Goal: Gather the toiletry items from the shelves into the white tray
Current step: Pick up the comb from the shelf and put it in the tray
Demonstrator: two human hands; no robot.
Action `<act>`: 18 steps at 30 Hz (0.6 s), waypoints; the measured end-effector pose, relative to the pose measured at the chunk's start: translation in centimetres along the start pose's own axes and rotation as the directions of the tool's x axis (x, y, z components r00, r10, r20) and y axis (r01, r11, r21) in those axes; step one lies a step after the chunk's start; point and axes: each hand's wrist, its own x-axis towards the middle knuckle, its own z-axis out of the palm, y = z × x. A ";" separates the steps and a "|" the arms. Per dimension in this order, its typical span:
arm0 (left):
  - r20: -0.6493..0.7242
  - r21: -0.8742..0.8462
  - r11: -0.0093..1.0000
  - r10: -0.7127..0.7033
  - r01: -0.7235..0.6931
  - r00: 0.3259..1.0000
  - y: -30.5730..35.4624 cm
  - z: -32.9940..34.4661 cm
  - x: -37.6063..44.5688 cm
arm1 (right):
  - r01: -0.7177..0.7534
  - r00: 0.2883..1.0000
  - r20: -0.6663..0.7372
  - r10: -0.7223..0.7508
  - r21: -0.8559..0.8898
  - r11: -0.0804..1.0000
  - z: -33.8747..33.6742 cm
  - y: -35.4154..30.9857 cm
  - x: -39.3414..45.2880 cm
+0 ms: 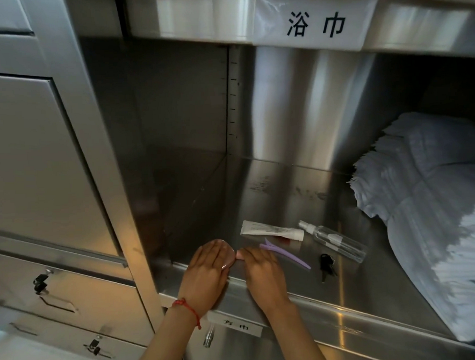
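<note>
We see both hands at the front edge of the steel shelf (285, 194). The left hand (207, 272) lies palm-down over a small pink rounded item (229, 257), fingers mostly straight and covering it; we cannot name the item. The right hand (262, 269) has its fingers curled at the same item's right end, apparently pinching it, though the grip there is partly hidden.

The other toiletries lie on the shelf near its front edge:
- white tube (271, 230), flat, just behind the hands
- purple hair clip (287, 255), touching or just beside the right hand
- clear spray bottle (334, 241), on its side, right of the tube
- black keys (326, 264), near the front edge; probably not a toiletry

A stack of white folded cloths (431, 221) fills the right end of the shelf. The white tray is not in view.

Judgement: the step in hand is picking up the pink item, early in the gathering, since four things sit uncollected. The next move calls for lifting it clear of the shelf lip and finding the tray, which lies outside this view.
</note>
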 end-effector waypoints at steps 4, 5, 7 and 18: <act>-0.012 0.001 1.000 -0.001 0.001 1.000 0.0 -0.1 -0.5 | 0.008 1.000 -0.013 -0.008 -0.011 1.000 0.0 -0.3 -0.6; -0.015 -0.003 1.000 -0.005 0.005 1.000 0.1 -0.1 -0.6 | 0.012 1.000 -0.017 -0.012 -0.010 1.000 0.1 -0.3 -0.8; -0.022 -0.003 1.000 -0.006 0.006 1.000 0.2 -0.3 -0.8 | 0.017 1.000 -0.024 -0.018 -0.018 1.000 0.2 -0.4 -1.1; -0.031 -0.010 0.999 0.043 -0.043 0.999 0.3 -1.0 -1.8 | 0.067 0.994 -0.086 -0.073 -0.063 0.996 0.6 -0.6 -3.1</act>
